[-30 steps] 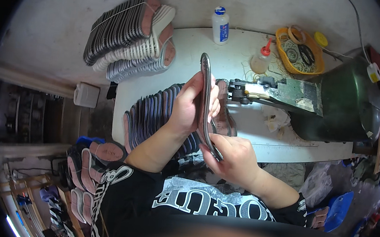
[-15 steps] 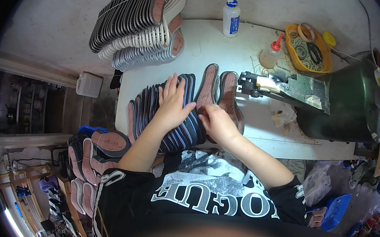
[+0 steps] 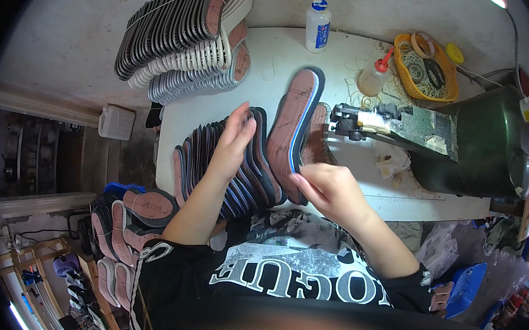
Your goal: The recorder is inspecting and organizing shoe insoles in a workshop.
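Observation:
In my right hand (image 3: 333, 192) the near side edge of a shoe sole (image 3: 292, 120) is pinched. The sole has a reddish-brown face and a dark rim with a white and blue stripe, and it is tilted. Beneath it another sole is mostly hidden, while a brown sole (image 3: 317, 132) lies to the right by the machine head. My left hand (image 3: 233, 144) is open, its fingers extended, over the right part of a row of dark soles (image 3: 214, 154) standing on edge. I cannot tell if it touches them.
A sewing machine (image 3: 402, 124) stands at the right of the white table (image 3: 270, 44). Behind are a white bottle (image 3: 317, 29), a red-tipped bottle (image 3: 373, 79) and a yellow basket (image 3: 422, 81). Bundled soles (image 3: 175, 32) are stacked at the far left; more soles (image 3: 146, 208) lie near left.
My right hand has moved right and nearer, lifting a sole off the row and tilting it over the others. My left hand has drawn slightly nearer, with its fingers turned sideways.

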Demonstrator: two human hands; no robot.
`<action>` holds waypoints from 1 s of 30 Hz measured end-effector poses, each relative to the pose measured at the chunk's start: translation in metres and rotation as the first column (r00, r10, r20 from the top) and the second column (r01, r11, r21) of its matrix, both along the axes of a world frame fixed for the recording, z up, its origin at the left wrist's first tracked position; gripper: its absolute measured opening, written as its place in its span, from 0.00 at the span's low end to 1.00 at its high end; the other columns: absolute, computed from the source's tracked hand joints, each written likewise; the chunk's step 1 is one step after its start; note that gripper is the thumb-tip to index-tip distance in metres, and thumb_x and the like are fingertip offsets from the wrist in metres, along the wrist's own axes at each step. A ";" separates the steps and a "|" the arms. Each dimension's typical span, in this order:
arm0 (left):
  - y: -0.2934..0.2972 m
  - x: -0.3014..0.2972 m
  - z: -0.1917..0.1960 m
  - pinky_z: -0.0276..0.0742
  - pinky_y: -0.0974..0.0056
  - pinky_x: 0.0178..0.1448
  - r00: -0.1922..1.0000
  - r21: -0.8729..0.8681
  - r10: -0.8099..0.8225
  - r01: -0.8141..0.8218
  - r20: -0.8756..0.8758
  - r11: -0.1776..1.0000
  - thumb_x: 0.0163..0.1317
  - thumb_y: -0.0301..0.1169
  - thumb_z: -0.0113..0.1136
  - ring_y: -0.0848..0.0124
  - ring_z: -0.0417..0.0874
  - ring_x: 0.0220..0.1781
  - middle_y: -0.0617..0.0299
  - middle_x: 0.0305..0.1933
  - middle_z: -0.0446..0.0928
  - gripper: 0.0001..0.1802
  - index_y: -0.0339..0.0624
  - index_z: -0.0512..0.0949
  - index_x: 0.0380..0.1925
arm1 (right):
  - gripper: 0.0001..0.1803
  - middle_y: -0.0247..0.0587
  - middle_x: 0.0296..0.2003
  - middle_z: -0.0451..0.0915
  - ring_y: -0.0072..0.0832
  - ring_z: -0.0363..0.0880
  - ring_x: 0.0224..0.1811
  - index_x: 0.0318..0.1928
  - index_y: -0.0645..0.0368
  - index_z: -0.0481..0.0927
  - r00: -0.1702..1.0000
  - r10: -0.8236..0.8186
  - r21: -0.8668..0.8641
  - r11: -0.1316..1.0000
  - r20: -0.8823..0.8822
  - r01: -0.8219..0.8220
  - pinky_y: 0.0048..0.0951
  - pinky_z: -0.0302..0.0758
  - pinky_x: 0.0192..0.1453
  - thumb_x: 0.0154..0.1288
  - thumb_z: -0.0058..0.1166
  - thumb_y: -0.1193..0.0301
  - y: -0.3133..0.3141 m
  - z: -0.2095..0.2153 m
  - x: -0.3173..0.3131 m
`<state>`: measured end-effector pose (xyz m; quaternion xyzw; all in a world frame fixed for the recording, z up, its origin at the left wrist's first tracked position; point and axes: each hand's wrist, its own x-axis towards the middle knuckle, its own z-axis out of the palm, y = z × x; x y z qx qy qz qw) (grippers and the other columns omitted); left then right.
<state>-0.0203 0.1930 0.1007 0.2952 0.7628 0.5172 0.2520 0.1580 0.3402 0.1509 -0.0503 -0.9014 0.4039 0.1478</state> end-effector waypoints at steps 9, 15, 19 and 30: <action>0.068 0.051 0.061 0.76 0.71 0.48 0.604 0.578 -0.484 0.047 0.633 0.815 0.62 0.29 0.58 0.77 0.80 0.42 0.61 0.43 0.79 0.16 0.35 0.74 0.48 | 0.26 0.34 0.35 0.80 0.20 0.76 0.34 0.46 0.66 0.79 0.976 0.180 -0.950 0.261 -0.126 -0.171 0.22 0.73 0.37 0.62 0.59 0.53 0.037 -0.028 0.024; 0.075 0.061 0.054 0.73 0.70 0.51 0.782 0.504 -0.473 0.241 0.406 0.830 0.60 0.29 0.62 0.77 0.78 0.45 0.61 0.44 0.79 0.17 0.34 0.74 0.47 | 0.22 0.33 0.30 0.81 0.16 0.77 0.34 0.40 0.65 0.81 0.845 0.527 -0.890 0.423 0.089 -0.169 0.21 0.75 0.40 0.62 0.59 0.55 0.064 0.002 0.026; 0.086 0.054 0.047 0.75 0.69 0.49 0.939 0.451 -0.285 0.174 0.191 0.876 0.60 0.28 0.63 0.77 0.79 0.43 0.61 0.42 0.79 0.16 0.33 0.74 0.45 | 0.16 0.29 0.18 0.76 0.12 0.68 0.21 0.26 0.65 0.81 0.941 0.110 -0.633 0.763 0.320 0.126 0.20 0.67 0.26 0.65 0.54 0.64 0.056 0.017 0.021; 0.151 0.024 0.053 0.75 0.66 0.49 0.907 0.351 -0.159 0.013 0.391 0.936 0.54 0.31 0.66 0.68 0.80 0.41 0.57 0.40 0.78 0.19 0.34 0.75 0.43 | 0.14 0.35 0.40 0.81 0.17 0.76 0.40 0.48 0.66 0.78 0.994 0.010 -0.914 0.394 0.112 0.099 0.22 0.74 0.47 0.67 0.53 0.71 0.049 -0.003 0.060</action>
